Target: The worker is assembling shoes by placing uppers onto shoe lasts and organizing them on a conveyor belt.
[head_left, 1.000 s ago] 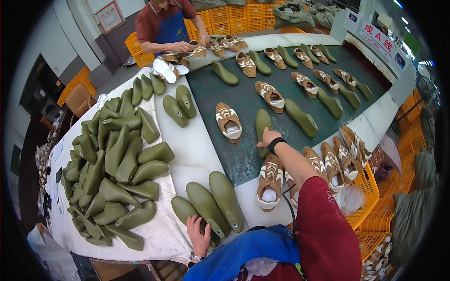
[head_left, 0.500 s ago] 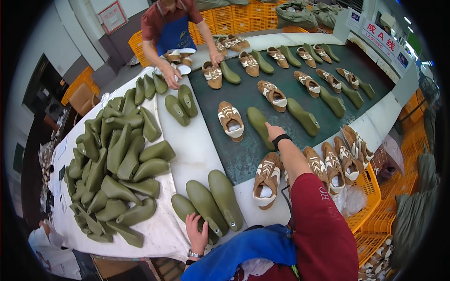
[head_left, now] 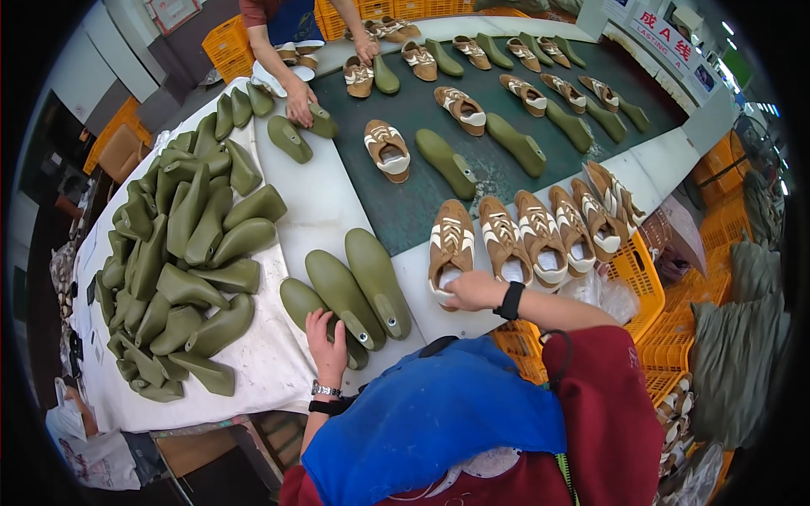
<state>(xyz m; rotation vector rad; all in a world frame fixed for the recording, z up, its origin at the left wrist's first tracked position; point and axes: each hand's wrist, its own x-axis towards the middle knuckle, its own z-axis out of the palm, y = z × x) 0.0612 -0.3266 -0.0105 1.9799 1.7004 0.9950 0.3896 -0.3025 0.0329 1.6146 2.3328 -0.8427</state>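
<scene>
Three green shoe lasts stand side by side at the near edge of the white tabletop. My left hand (head_left: 327, 347) is closed around the heel end of the leftmost shoe last (head_left: 299, 299); the middle last (head_left: 336, 287) and the right last (head_left: 371, 270) stand free beside it. To the right, my right hand (head_left: 474, 291) grips the heel of a brown and white sneaker (head_left: 451, 236), fingertips at its opening. That sneaker is the leftmost of a near row; beside it sits another laced sneaker (head_left: 504, 240).
A big heap of green lasts (head_left: 177, 244) covers the white cloth at left. Sneakers and lasts stand in rows on the dark green belt (head_left: 371, 202). Across the table a co-worker's hand (head_left: 300, 103) holds a last. Orange crates (head_left: 645, 287) stand at right.
My right hand has drawn back from a last on the belt to the near sneaker's heel. My left hand stays on its last. The co-worker's hand has taken hold of a last.
</scene>
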